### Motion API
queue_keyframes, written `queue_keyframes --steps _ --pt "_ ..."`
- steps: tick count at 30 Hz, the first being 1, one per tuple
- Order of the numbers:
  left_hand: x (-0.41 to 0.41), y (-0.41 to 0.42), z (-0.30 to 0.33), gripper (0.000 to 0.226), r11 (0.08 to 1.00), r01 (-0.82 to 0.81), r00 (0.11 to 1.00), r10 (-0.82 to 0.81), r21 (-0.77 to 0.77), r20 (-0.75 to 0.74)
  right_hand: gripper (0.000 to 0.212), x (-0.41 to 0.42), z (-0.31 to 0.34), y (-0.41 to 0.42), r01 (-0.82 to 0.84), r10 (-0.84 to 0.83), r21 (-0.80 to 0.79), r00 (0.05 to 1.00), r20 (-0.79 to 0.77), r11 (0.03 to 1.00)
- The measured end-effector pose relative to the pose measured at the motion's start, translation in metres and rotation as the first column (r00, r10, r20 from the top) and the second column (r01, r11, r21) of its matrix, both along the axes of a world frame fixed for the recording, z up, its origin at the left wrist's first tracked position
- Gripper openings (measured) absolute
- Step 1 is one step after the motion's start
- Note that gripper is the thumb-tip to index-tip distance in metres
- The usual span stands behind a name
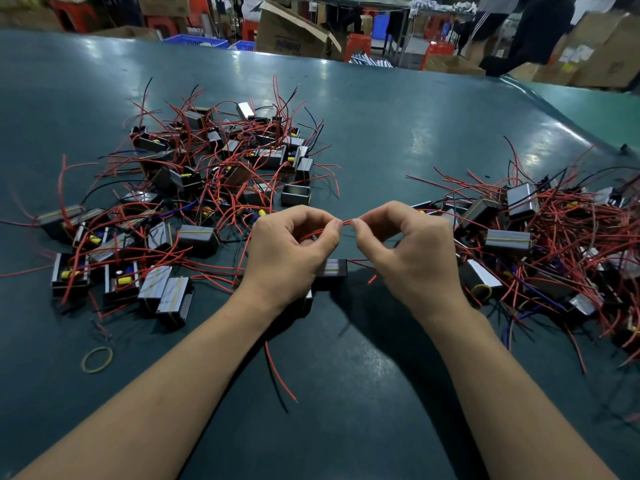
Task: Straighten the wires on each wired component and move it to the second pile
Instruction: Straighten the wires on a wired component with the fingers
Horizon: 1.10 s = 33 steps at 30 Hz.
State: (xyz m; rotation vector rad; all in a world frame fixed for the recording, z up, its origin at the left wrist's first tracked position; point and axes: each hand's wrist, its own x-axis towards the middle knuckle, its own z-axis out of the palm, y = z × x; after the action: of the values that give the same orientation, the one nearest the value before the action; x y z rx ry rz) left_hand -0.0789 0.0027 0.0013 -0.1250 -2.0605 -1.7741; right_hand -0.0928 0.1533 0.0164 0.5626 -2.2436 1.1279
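Now, L hand (291,244) & R hand (408,247) both pinching red wire (347,222), wire lying left-right, component (334,267) below.

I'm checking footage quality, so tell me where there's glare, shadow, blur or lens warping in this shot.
Head view: pale glare streaks on the green table; dark shadow under the left hand and right hand, which pinch a red wire; the table's far edge bows, a wide-angle warp; the boxes behind look soft; the hands and the piles are sharp.

Red wires (347,222), dark teal table (381,140)
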Motion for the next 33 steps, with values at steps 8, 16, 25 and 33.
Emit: queue_keyframes --steps 8,16,25,33 --pt "0.003 -0.002 0.005 0.009 0.999 0.047 0.998 -0.048 -0.013 -0.027 0.005 -0.005 0.0 0.004 -0.097 0.103 0.043 0.983 -0.155 0.994" --pt "0.007 -0.008 0.008 0.007 0.981 0.18 0.981 -0.184 -0.07 -0.057 0.005 -0.004 0.012 0.014 -0.256 0.462 -0.459 0.78 0.421 0.851" --pt "0.009 -0.006 0.009 0.007 0.982 0.164 0.982 -0.172 -0.093 -0.084 0.03 -0.002 0.01 0.004 -0.154 0.426 -0.482 0.734 0.529 0.863" --pt "0.005 -0.002 0.001 0.009 0.966 0.022 0.994 -0.049 -0.257 -0.1 0.032 0.004 0.0 -0.016 0.176 -0.183 0.209 0.983 0.014 0.962"
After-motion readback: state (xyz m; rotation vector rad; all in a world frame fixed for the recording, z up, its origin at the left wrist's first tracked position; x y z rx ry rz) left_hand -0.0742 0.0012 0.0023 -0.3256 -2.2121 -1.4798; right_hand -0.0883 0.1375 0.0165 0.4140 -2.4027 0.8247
